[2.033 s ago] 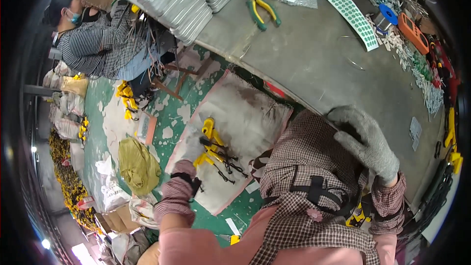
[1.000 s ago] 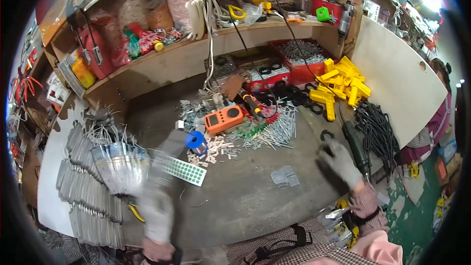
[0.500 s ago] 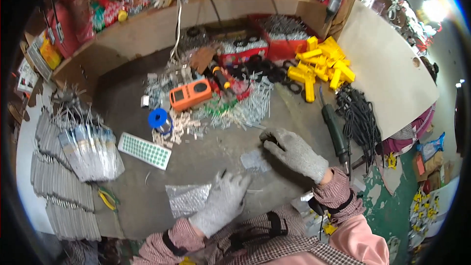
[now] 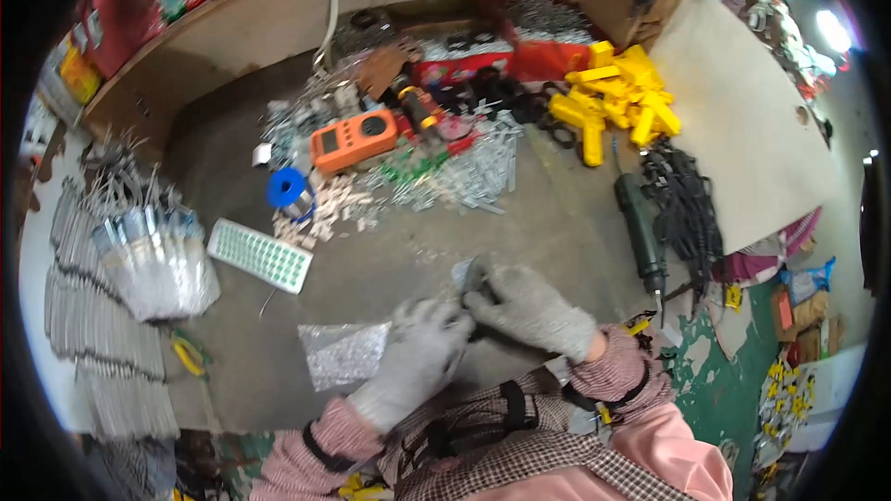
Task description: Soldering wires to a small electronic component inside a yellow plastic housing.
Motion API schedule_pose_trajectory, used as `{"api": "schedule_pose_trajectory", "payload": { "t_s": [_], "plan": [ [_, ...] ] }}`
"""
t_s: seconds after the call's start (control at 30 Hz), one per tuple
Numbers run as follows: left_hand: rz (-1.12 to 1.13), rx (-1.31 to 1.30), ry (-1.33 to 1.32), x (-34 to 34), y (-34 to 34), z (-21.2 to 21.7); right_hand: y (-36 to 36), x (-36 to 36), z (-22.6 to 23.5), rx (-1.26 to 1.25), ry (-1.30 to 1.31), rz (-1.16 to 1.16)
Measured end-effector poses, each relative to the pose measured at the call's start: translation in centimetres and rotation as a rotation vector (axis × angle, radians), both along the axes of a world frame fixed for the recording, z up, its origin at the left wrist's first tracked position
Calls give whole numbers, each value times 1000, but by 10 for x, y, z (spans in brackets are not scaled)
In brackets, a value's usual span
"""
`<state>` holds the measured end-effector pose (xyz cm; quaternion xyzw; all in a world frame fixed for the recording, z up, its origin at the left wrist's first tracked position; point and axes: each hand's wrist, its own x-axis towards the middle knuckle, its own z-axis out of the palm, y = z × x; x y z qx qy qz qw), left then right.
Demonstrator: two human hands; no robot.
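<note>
Both my hands wear grey knit gloves and meet at the near edge of the grey workbench (image 4: 390, 260). My right hand (image 4: 529, 308) pinches a small dark part together with a small clear plastic bag (image 4: 467, 273). My left hand (image 4: 416, 360) comes in from the lower left, and its fingertips touch the same dark part. A clear bag of small metal parts (image 4: 342, 353) lies flat just left of my left hand.
An orange meter (image 4: 355, 140), a blue tape roll (image 4: 286, 189), a green-dotted white sheet (image 4: 259, 254), piles of small clips and yellow plastic parts (image 4: 620, 103) lie further back. A dark power tool with black cables (image 4: 640, 223) lies right. Stacked packets (image 4: 121, 260) fill the left.
My head turned from the floor and a seated person to the bench. My left hand moved right from the clear bag to meet my right hand, which closed on the small part.
</note>
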<state>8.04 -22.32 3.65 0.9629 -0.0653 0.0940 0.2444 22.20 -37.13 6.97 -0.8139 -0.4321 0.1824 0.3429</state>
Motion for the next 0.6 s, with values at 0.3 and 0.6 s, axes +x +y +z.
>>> {"api": "schedule_pose_trajectory", "payload": {
  "t_s": [0.3,0.6],
  "plan": [
    [73,-47,152,-28,11,11,-18,121,-1,-254,-1022,58],
    [93,132,121,-31,11,-3,-57,236,4,37,-789,-654]
  ]
}}
